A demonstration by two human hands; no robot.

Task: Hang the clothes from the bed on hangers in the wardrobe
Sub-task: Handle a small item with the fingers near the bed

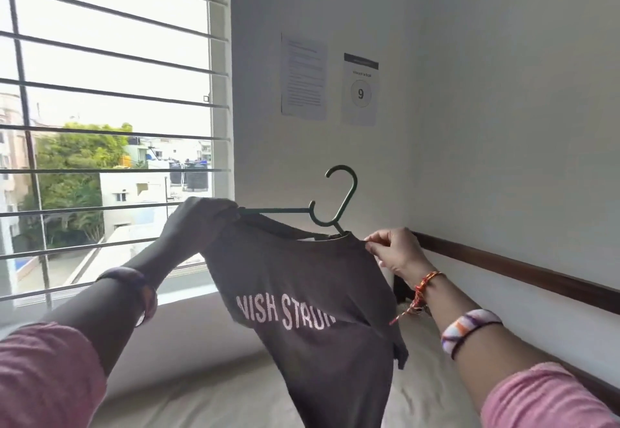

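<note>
While the dark grey cotton T-shirt with white block lettering (302, 296) hangs in the air above the bed with the pale cream sheet (208, 394), it is only half seated on the thin dark green plastic hanger (330, 199). The hanger's left arm lies exposed outside the neckline; its right arm passes under the collar. The left hand (204, 216) sits in shadow at the shirt's left shoulder, fingers curled round cloth there and apparently the hanger's end, though the shade stops me from confirming the hanger contact. The right hand (394, 253) pinches the collar edge at the right shoulder between thumb and fingertips. The garment reads as light, soft and limp: it sags and twists below the shoulders and offers no stiffness of its own. The hanger is stiff but slender, and likely to tip if loaded on one side. In my judgement the sound holds are the shoulder seams and neckline for the cloth, and the neck below the hook for carrying. The risk is the shirt sliding off the bare left arm before it is drawn over. A barred window (107, 92), two paper notices on the white wall (330, 82) and a dark wooden headboard rail (520, 270) surround the work. The wardrobe is not in view.
</note>
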